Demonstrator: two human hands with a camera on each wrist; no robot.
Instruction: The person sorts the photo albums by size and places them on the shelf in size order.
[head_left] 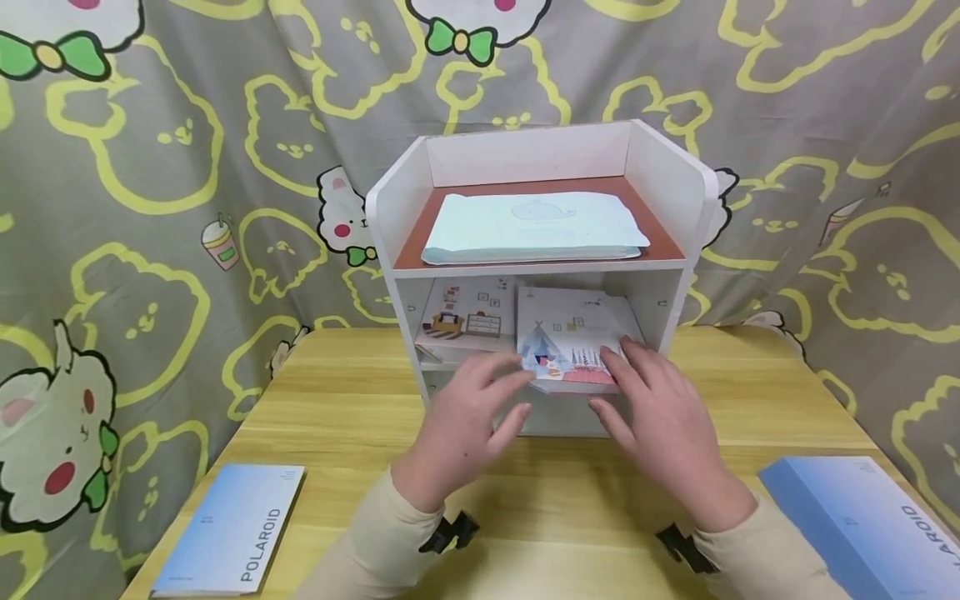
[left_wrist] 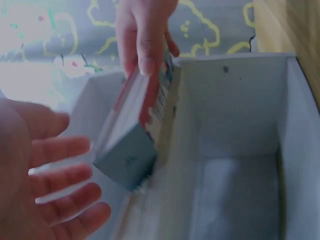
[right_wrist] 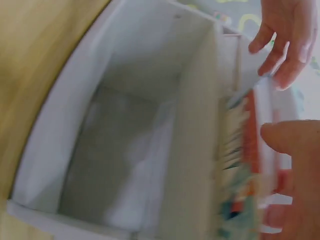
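An illustrated book [head_left: 566, 337] with a tent picture lies half out of the middle level of a white shelf unit [head_left: 390, 217]. My right hand [head_left: 660, 408] pinches its right side, thumb on the red edge [right_wrist: 252, 140]. In the left wrist view the same book [left_wrist: 132, 145] shows tilted, gripped from above by the right hand [left_wrist: 142, 30]. My left hand [head_left: 472, 408] hovers by the book's left edge with fingers straight and spread [left_wrist: 45, 185], holding nothing. The right wrist view catches the left hand [right_wrist: 285, 35] beyond the book and the right thumb [right_wrist: 295, 140].
A pale green booklet [head_left: 532, 225] lies on the shelf's top level. Another illustrated book [head_left: 465, 317] sits left on the middle level. The bottom compartment [right_wrist: 140, 125] looks bare. Two blue POLAROID albums lie on the wooden table [head_left: 360, 400], front left [head_left: 232, 529] and front right [head_left: 862, 517].
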